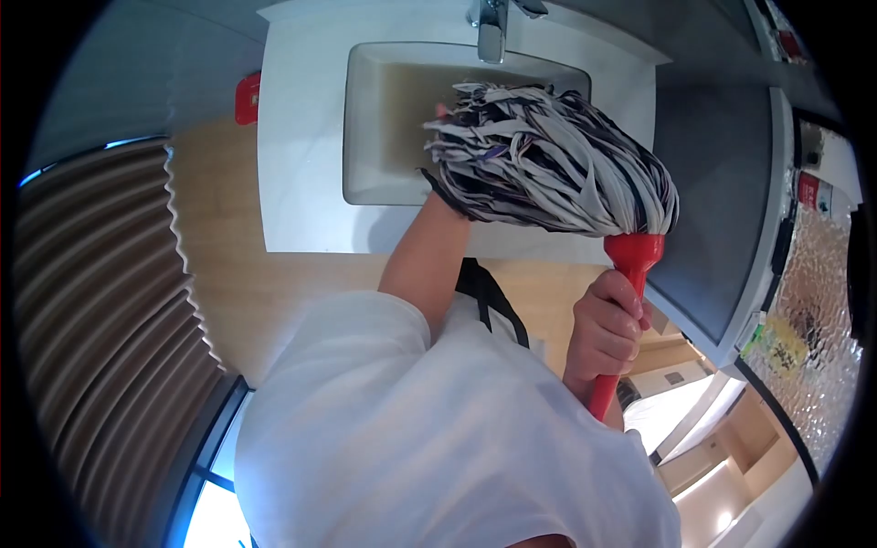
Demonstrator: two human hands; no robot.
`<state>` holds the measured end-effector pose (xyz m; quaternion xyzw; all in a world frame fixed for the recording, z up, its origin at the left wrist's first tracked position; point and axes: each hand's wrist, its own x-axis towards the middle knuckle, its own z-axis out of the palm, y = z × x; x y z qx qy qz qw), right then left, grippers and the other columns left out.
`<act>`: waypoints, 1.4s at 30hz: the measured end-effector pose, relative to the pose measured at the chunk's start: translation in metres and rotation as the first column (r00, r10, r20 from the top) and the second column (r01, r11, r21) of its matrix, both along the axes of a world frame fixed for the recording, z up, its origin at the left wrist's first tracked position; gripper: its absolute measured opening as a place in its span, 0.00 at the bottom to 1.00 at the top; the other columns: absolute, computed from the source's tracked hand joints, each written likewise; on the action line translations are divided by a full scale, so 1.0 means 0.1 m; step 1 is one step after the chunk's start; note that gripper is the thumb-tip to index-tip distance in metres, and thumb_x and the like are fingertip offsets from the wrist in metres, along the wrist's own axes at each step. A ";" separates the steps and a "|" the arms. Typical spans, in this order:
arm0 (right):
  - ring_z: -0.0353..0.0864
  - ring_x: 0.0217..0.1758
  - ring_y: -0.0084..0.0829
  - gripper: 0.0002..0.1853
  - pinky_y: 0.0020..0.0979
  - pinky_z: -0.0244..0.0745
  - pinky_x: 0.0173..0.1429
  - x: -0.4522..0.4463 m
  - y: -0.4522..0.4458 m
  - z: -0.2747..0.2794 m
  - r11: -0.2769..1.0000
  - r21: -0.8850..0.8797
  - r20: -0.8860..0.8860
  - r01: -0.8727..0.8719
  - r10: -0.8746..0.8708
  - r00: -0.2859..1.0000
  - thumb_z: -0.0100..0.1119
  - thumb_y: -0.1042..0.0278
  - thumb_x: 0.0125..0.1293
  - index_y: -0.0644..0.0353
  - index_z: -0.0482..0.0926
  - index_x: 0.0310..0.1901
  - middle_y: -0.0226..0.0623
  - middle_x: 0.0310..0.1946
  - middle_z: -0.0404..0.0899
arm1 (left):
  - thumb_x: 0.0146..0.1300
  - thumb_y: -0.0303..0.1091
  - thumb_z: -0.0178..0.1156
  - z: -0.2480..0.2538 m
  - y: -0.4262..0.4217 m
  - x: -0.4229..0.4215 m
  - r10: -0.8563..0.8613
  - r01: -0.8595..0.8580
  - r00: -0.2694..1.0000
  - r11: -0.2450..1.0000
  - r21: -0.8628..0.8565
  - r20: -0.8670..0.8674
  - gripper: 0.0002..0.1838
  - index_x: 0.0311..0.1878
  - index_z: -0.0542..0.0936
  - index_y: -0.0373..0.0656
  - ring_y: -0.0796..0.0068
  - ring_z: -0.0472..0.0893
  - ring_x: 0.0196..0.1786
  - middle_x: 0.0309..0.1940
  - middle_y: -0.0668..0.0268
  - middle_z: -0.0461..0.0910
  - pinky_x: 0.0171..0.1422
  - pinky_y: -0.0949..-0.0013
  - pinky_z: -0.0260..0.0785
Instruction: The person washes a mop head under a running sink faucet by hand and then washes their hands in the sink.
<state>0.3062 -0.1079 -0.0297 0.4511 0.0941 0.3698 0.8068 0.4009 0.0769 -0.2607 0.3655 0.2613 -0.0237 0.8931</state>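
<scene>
A mop (557, 164) with grey-white and black cloth strips is held over the sink, its head lying sideways across the basin. My right hand (607, 324) is wrapped around the red handle, just below the flared red socket. From the lower middle my left forearm reaches up to the strips, and the wrist of my left hand (448, 203) disappears beneath them. The strips cover nearly all of that hand; only a small pinkish spot shows at their left edge, and its grip cannot be made out. Cloudy brownish water (406, 110) stands in the white sink (361, 137).
A chrome faucet (491, 36) rises at the sink's back edge. The white countertop (301, 164) surrounds the basin. A red object (248, 99) is at the counter's left side. To the right stands a grey cabinet panel (713, 201); a brown pleated curtain (100, 320) hangs at left.
</scene>
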 end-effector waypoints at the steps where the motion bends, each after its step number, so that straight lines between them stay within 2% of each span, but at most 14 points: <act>1: 0.66 0.10 0.18 0.11 0.20 0.67 0.16 0.00 -0.01 0.00 1.000 -0.008 0.009 -0.005 0.005 1.000 0.53 0.84 0.66 0.64 0.60 0.35 0.32 0.14 0.64 | 0.66 0.49 0.67 0.00 0.03 0.00 -0.011 0.011 1.000 0.999 0.031 0.001 0.24 0.59 0.81 0.45 0.60 0.82 0.53 0.53 0.60 0.84 0.59 0.58 0.75; 10: 0.65 0.11 0.19 0.10 0.23 0.63 0.15 0.11 -0.02 -0.15 0.966 -0.256 -0.032 -0.041 0.034 0.999 0.52 0.84 0.63 0.62 0.60 0.36 0.31 0.13 0.62 | 0.65 0.48 0.70 0.16 0.38 0.13 -0.237 0.201 0.971 0.848 0.490 0.011 0.23 0.58 0.82 0.44 0.61 0.84 0.51 0.51 0.59 0.85 0.56 0.59 0.76; 12: 0.67 0.11 0.19 0.09 0.22 0.65 0.14 0.12 -0.04 -0.24 0.952 -0.303 0.017 -0.051 0.059 0.998 0.51 0.82 0.66 0.62 0.60 0.38 0.31 0.14 0.64 | 0.65 0.47 0.71 0.10 0.17 0.25 -0.154 0.159 0.987 0.913 0.377 -0.044 0.23 0.57 0.82 0.44 0.61 0.84 0.50 0.50 0.59 0.86 0.56 0.59 0.77; 14: 0.69 0.11 0.18 0.09 0.20 0.67 0.13 0.11 -0.03 -0.29 0.878 -0.456 0.080 -0.149 0.207 0.975 0.50 0.82 0.67 0.62 0.60 0.40 0.30 0.15 0.66 | 0.57 0.41 0.77 0.35 0.01 0.35 0.072 -0.082 0.971 0.996 -0.036 -0.228 0.16 0.40 0.85 0.41 0.64 0.83 0.35 0.34 0.59 0.87 0.40 0.63 0.75; 16: 0.68 0.10 0.17 0.08 0.20 0.68 0.12 0.09 -0.07 -0.33 0.849 -0.501 0.104 -0.166 0.250 0.963 0.49 0.82 0.68 0.64 0.62 0.45 0.29 0.15 0.66 | 0.57 0.41 0.76 0.23 -0.04 0.40 0.024 -0.007 0.985 0.995 0.102 -0.170 0.16 0.40 0.85 0.40 0.63 0.84 0.35 0.34 0.58 0.87 0.41 0.63 0.75; 20: 0.57 0.09 0.15 0.09 0.21 0.55 0.10 0.10 -0.07 -0.23 0.481 -0.847 0.060 -0.226 0.509 0.858 0.51 0.78 0.68 0.62 0.67 0.48 0.27 0.17 0.62 | 0.57 0.41 0.76 0.01 -0.02 0.41 -0.119 0.109 0.993 0.817 0.567 -0.020 0.16 0.39 0.85 0.39 0.62 0.84 0.35 0.34 0.57 0.86 0.42 0.62 0.76; 22: 0.59 0.10 0.16 0.08 0.23 0.56 0.11 0.14 0.01 -0.10 0.002 -0.992 -0.095 -0.126 0.645 0.758 0.52 0.78 0.66 0.63 0.68 0.46 0.27 0.18 0.63 | 0.56 0.41 0.75 -0.05 -0.02 0.43 -0.180 0.121 0.984 0.676 0.727 0.005 0.16 0.38 0.84 0.39 0.62 0.85 0.35 0.33 0.56 0.86 0.42 0.61 0.77; 23: 0.59 0.10 0.16 0.08 0.23 0.56 0.11 0.16 0.05 -0.10 0.003 -0.992 -0.094 -0.125 0.643 0.760 0.52 0.78 0.66 0.63 0.68 0.46 0.27 0.18 0.63 | 0.56 0.41 0.75 -0.05 -0.01 0.44 -0.207 0.121 0.978 0.611 0.782 0.011 0.16 0.38 0.84 0.39 0.62 0.85 0.35 0.33 0.56 0.86 0.43 0.61 0.77; 28: 0.66 0.12 0.21 0.11 0.28 0.66 0.16 0.15 0.22 -0.16 -0.628 -0.666 -0.395 0.401 0.754 0.524 0.51 0.78 0.63 0.64 0.70 0.47 0.29 0.19 0.68 | 0.56 0.42 0.74 -0.08 0.01 0.57 -0.331 0.153 0.943 0.332 0.931 -0.037 0.16 0.36 0.84 0.37 0.61 0.86 0.35 0.33 0.55 0.86 0.44 0.60 0.78; 32: 0.76 0.14 0.33 0.17 0.36 0.72 0.18 0.10 0.20 -0.26 -0.646 -0.562 -0.468 0.517 0.763 0.445 0.52 0.77 0.62 0.74 0.69 0.52 0.43 0.26 0.77 | 0.56 0.43 0.69 0.10 -0.07 0.65 -0.396 0.184 0.909 0.109 0.977 -0.127 0.17 0.37 0.85 0.37 0.52 0.87 0.42 0.35 0.49 0.85 0.48 0.55 0.78; 35: 0.83 0.19 0.45 0.16 0.41 0.77 0.21 0.13 0.27 -0.31 -0.527 -0.531 -0.522 0.663 0.820 0.235 0.50 0.78 0.62 0.78 0.69 0.51 0.61 0.32 0.81 | 0.58 0.37 0.61 0.58 0.00 0.74 -0.681 0.227 0.663 -0.212 0.950 -0.310 0.13 0.43 0.88 0.42 0.47 0.86 0.51 0.45 0.49 0.86 0.53 0.52 0.80; 36: 0.83 0.19 0.45 0.16 0.41 0.77 0.21 0.13 0.30 -0.31 -0.538 -0.532 -0.525 0.654 0.815 0.245 0.50 0.78 0.62 0.78 0.69 0.51 0.61 0.32 0.81 | 0.58 0.37 0.61 0.66 -0.06 0.77 -0.692 0.227 0.652 -0.213 0.950 -0.311 0.13 0.43 0.88 0.42 0.47 0.86 0.51 0.45 0.49 0.86 0.53 0.52 0.80; 39: 0.83 0.19 0.44 0.16 0.42 0.78 0.22 0.23 0.39 -0.38 -0.469 -0.538 -0.547 0.700 0.826 0.133 0.50 0.79 0.60 0.75 0.70 0.50 0.57 0.30 0.81 | 0.64 0.31 0.59 1.01 -0.22 0.86 -0.691 0.007 0.397 -0.656 0.755 -0.604 0.12 0.44 0.89 0.44 0.54 0.88 0.51 0.48 0.57 0.88 0.51 0.55 0.82; 42: 0.83 0.19 0.45 0.16 0.41 0.78 0.22 0.29 0.53 -0.46 -0.448 -0.508 -0.561 0.736 0.820 0.111 0.51 0.78 0.61 0.77 0.71 0.50 0.59 0.31 0.81 | 0.64 0.32 0.59 1.24 -0.28 0.86 -0.706 -0.091 0.314 -0.688 0.720 -0.635 0.12 0.46 0.89 0.45 0.51 0.87 0.53 0.50 0.57 0.88 0.52 0.48 0.82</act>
